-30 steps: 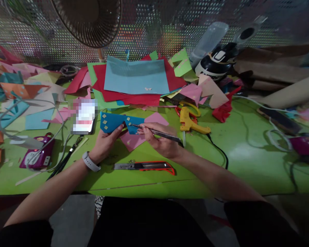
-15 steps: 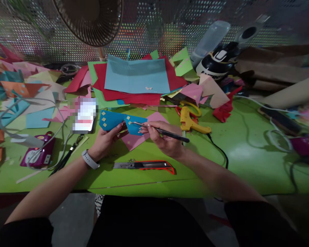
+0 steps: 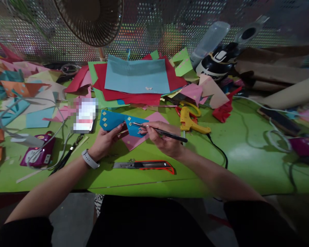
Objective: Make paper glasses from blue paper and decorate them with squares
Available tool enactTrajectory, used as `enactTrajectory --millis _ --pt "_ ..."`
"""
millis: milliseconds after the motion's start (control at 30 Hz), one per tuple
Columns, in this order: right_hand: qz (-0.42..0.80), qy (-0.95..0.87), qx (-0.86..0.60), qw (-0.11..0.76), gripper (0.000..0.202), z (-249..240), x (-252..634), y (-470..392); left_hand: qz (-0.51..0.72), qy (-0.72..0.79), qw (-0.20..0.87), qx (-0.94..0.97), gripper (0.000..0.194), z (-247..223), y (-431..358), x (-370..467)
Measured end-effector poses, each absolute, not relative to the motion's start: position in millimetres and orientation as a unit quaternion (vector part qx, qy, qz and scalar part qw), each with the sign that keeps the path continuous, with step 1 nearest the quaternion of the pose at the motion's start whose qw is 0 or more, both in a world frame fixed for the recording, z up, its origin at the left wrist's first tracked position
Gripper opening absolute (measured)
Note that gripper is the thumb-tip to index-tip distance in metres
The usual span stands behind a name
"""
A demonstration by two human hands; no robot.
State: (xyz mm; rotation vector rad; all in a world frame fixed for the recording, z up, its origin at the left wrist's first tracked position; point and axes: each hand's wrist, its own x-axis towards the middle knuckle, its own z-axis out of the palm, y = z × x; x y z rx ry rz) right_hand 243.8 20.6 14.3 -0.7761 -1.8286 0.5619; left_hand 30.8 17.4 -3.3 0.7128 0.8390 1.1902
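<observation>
My left hand (image 3: 108,140) pinches a folded blue paper piece (image 3: 113,120) between thumb and fingers. Small pale yellow diamonds are stuck on both of its panels. My right hand (image 3: 164,139) is closed around dark tweezers (image 3: 170,134), whose tips touch a yellow diamond (image 3: 130,124) on the right panel. The fingers of that hand also rest close to the blue paper's right edge; whether they press it I cannot tell. Beneath lies a pink paper sheet (image 3: 134,142), partly hidden. A box cutter (image 3: 144,165) with an orange-red frame lies nearer to me.
Right of my hands lie a yellow glue gun (image 3: 193,122) and yellow-handled scissors (image 3: 192,108). A lit phone (image 3: 85,116) and a purple device (image 3: 39,151) with cables are at left. Stacked coloured paper (image 3: 136,77) lies behind, below a fan (image 3: 92,20).
The blue paper has tilted and shifted very slightly. The tweezers' tips have moved a touch down and left, staying at the same diamond. Both hands keep their hold.
</observation>
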Motion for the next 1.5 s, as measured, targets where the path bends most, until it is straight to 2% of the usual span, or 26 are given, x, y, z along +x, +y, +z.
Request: enactTrajectory --millis 167,467,767,933,1500 --pt "0.237 -0.752 -0.325 0.522 0.014 15.8 244.3 18.7 0.528 0.380 0.688 0.320 0.025 -3.3 17.6 30.5" --pt "0.400 -0.643 -0.333 0.562 0.012 16.2 237.3 19.4 0.528 0.376 0.693 0.314 0.024 -7.0 16.4 28.3" --pt "0.483 -0.576 -0.351 0.558 0.021 10.3 236.5 25.6 0.520 0.384 0.696 0.314 0.026 -9.2 17.1 25.8" --pt "0.487 -0.563 -0.380 0.549 0.028 4.8 238.8 30.9 0.519 0.385 0.698 0.309 0.025 -6.0 16.5 26.1" --pt "0.519 -0.553 -0.365 0.539 0.027 6.5 240.0 30.3 0.521 0.385 0.699 0.302 0.026 -4.2 16.7 26.7"
